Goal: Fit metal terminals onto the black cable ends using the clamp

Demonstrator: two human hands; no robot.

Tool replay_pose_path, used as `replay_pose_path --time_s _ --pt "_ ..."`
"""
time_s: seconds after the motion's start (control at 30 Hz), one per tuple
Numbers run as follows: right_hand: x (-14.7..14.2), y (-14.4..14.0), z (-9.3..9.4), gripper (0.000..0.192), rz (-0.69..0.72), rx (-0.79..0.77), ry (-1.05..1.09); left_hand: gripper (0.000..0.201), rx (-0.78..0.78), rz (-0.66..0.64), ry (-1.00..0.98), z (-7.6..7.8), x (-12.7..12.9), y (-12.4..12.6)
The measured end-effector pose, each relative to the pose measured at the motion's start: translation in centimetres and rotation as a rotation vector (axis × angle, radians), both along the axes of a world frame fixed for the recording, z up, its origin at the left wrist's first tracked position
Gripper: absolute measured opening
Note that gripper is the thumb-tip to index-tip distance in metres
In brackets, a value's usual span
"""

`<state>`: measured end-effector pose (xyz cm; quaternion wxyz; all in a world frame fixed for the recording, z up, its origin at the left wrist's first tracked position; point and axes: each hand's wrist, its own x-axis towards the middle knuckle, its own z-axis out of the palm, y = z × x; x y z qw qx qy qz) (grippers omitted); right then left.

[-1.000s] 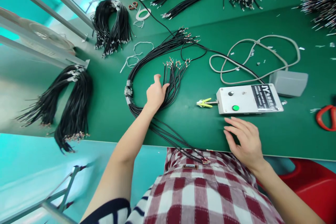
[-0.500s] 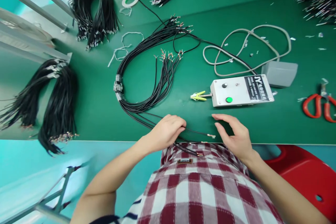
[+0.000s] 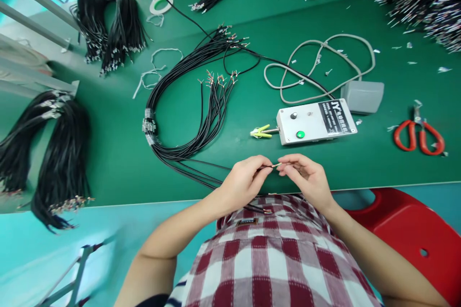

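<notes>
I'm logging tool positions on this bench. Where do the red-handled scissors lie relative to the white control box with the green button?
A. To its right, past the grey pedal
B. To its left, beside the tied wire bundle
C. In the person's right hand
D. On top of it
A: the red-handled scissors lie on the green mat right of the white control box, beyond the grey pedal.

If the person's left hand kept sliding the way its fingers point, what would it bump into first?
The left hand points rightward along the thin black wire it pinches, so it would most likely meet the right hand first: their fingertips nearly touch at the wire's metal tip.
</notes>
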<state>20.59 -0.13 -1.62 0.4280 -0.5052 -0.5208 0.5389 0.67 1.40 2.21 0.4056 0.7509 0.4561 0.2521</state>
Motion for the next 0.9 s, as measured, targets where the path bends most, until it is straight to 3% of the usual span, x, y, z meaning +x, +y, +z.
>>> replay_pose_path --time_s 0.2,0.47,0.57,0.7,0.9 --pt "-1.1 0.5 0.2 0.015 -0.061 0.080 -0.024 0.014 -0.073 0.079 -0.023 -0.3 0.2 -0.2" --pt "-1.9 0.8 0.3 0.019 -0.080 0.027 0.051 0.014 -0.124 0.105 -0.064 -0.5 0.1 -0.3" --pt "-2.7 0.7 0.2 0.023 -0.074 -0.051 0.125 0.015 -0.218 0.158 -0.170 -1.1 0.1 -0.4" --pt "-4.0 0.6 0.0 0.025 -0.069 -0.164 0.265 0.029 -0.328 0.181 -0.342 -1.6 -0.1 -0.2" --pt "-4.2 0.8 -0.1 0.023 -0.066 -0.207 0.304 0.031 -0.548 0.161 -0.559 -1.2 -0.1 0.5"
